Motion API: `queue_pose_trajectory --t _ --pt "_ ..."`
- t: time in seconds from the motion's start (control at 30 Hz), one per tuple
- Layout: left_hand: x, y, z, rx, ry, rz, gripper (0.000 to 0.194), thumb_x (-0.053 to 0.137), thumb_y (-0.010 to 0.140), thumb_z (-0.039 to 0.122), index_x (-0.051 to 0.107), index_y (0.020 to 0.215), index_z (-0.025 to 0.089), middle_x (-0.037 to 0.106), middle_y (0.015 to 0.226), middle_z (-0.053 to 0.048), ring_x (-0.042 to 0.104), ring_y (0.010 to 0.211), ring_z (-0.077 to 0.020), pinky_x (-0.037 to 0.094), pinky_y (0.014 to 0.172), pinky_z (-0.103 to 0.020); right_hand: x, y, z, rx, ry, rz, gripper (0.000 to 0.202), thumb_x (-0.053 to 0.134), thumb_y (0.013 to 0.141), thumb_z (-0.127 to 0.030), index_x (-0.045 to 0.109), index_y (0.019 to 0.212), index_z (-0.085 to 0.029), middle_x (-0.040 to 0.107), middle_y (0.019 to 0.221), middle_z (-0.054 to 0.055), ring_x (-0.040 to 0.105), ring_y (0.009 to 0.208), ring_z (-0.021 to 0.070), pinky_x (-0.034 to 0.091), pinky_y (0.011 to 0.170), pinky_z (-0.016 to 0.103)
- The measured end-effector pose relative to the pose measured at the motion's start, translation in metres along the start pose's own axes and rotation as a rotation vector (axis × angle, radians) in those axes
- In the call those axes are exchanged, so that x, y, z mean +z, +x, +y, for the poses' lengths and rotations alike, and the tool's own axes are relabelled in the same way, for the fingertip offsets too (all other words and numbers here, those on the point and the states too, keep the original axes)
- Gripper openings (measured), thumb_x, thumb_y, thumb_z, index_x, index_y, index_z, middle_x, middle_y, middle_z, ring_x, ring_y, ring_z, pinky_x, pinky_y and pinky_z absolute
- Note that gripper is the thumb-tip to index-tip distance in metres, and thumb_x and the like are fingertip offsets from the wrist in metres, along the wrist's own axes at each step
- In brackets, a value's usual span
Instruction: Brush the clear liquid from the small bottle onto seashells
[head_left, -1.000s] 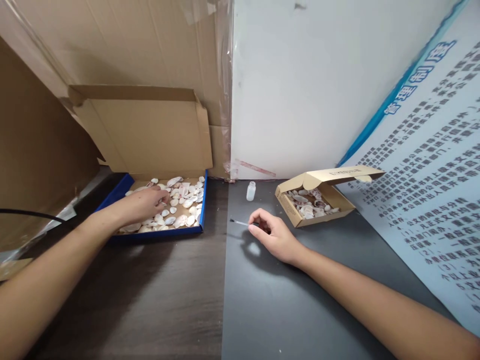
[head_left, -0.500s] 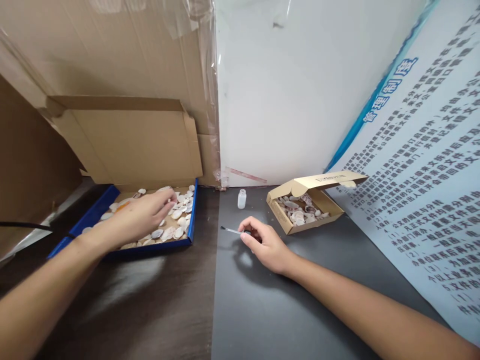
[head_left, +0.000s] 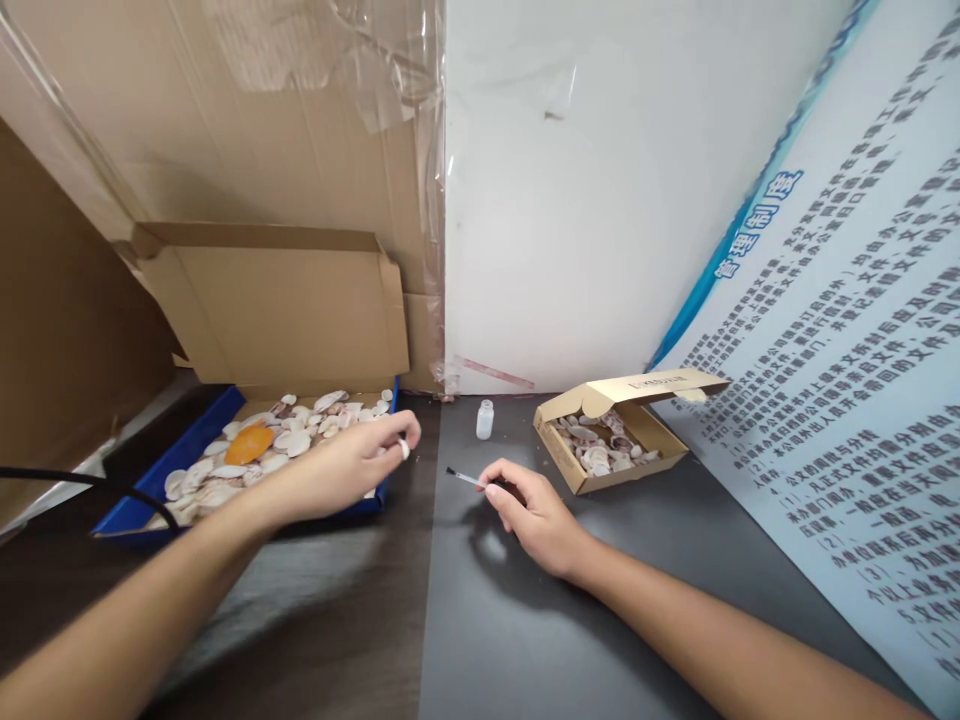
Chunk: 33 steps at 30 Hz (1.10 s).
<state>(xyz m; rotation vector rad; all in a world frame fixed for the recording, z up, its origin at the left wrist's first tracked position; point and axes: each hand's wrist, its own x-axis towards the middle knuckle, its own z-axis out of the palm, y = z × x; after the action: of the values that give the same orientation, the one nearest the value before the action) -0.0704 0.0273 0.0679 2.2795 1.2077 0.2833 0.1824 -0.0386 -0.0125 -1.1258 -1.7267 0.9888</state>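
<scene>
Between the fingertips of my left hand [head_left: 360, 455] is a small white seashell [head_left: 405, 449], held just above the right edge of the blue box [head_left: 131, 503]. Many pale seashells [head_left: 296, 440] fill that box, with one orange shell [head_left: 249, 445] among them. My right hand [head_left: 536, 515] pinches a small brush [head_left: 465, 478] by its cap end; the dark bristle tip points left over the grey mat. Behind the brush, an uncapped little glass bottle [head_left: 485, 420] with whitish contents stands upright.
An open cardboard box [head_left: 626, 472] holding more shells sits to the right, its lid raised. A black cable [head_left: 90, 478] crosses at the left. Cardboard [head_left: 300, 150] and a white panel [head_left: 555, 250] stand behind; a printed sheet [head_left: 847, 380] rises at the right.
My left hand has lifted out of the blue box and moved right with a white seashell in its fingers. The view has tilted up slightly; my right hand keeps its grip on the brush.
</scene>
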Motion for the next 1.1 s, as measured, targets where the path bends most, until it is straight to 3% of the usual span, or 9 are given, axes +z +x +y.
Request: queue_pose_trajectory --t 0.2,0.3,0.47,0.67,0.8,0.97,1.1 --pt "0.044 0.014 0.037 0.110 -0.399 -0.041 0.011 0.044 0.084 0.025 0.053 0.082 0.020 0.048 0.073 0.002 0.043 0.067 -0.0134 0.037 0.061 -0.025 0.001 0.000 0.003 0.053 0.138 0.100 0.030 0.044 0.097 -0.049 0.054 0.093 -0.021 0.038 0.057 -0.008 0.037 0.050 0.0118 0.032 0.051 0.025" --pt "0.060 0.025 0.039 -0.042 -0.699 -0.084 0.008 0.042 0.082 0.023 0.049 0.085 0.022 0.034 0.060 0.008 0.024 0.044 -0.0080 0.023 0.043 -0.020 -0.001 0.002 0.005 0.069 0.181 0.154 0.030 0.042 0.097 -0.049 0.051 0.092 -0.021 0.037 0.057 -0.009 0.035 0.049 0.0109 0.029 0.049 0.024" --pt "0.071 0.034 0.034 -0.143 -1.012 -0.086 0.017 0.039 0.079 0.016 0.048 0.093 0.021 0.053 0.066 0.007 0.018 0.037 -0.0038 0.028 0.034 -0.016 -0.009 0.005 0.011 0.082 0.188 0.218 0.027 0.044 0.097 -0.046 0.052 0.094 -0.021 0.033 0.056 -0.009 0.030 0.049 0.0108 0.024 0.048 0.024" --pt "0.086 0.035 0.022 -0.087 -1.006 -0.163 0.008 0.043 0.091 0.026 0.047 0.096 0.020 0.059 0.070 0.005 0.026 0.035 -0.0019 0.035 0.032 -0.015 -0.013 0.007 0.017 0.056 0.139 0.223 0.025 0.046 0.098 -0.043 0.056 0.095 -0.021 0.033 0.058 -0.009 0.030 0.051 0.0118 0.026 0.049 0.025" --pt "0.094 0.037 0.013 0.006 -0.956 -0.186 0.021 0.047 0.096 0.039 0.047 0.104 0.020 0.062 0.077 0.004 0.036 0.033 -0.0017 0.035 0.030 -0.014 -0.013 0.004 0.015 0.026 0.090 0.213 0.022 0.047 0.097 -0.040 0.059 0.094 -0.021 0.033 0.059 -0.008 0.031 0.052 0.0124 0.029 0.051 0.026" --pt "0.095 0.038 0.010 0.030 -0.990 -0.187 0.031 0.054 0.093 0.047 0.046 0.104 0.019 0.067 0.084 0.001 0.038 0.033 -0.0009 0.037 0.030 -0.014 -0.012 -0.003 0.006 -0.057 -0.045 0.199 0.020 0.050 0.096 -0.033 0.065 0.091 -0.020 0.051 0.073 -0.001 0.046 0.062 0.0141 0.036 0.059 0.027" --pt "0.094 0.037 0.011 0.040 -1.005 -0.188 0.036 0.059 0.091 0.051 0.044 0.102 0.020 0.068 0.086 0.001 0.040 0.034 -0.0007 0.037 0.031 -0.014 -0.011 -0.007 0.005 -0.149 -0.211 0.196 0.020 0.050 0.095 -0.030 0.068 0.095 -0.020 0.055 0.080 0.001 0.052 0.067 0.0151 0.040 0.062 0.027"
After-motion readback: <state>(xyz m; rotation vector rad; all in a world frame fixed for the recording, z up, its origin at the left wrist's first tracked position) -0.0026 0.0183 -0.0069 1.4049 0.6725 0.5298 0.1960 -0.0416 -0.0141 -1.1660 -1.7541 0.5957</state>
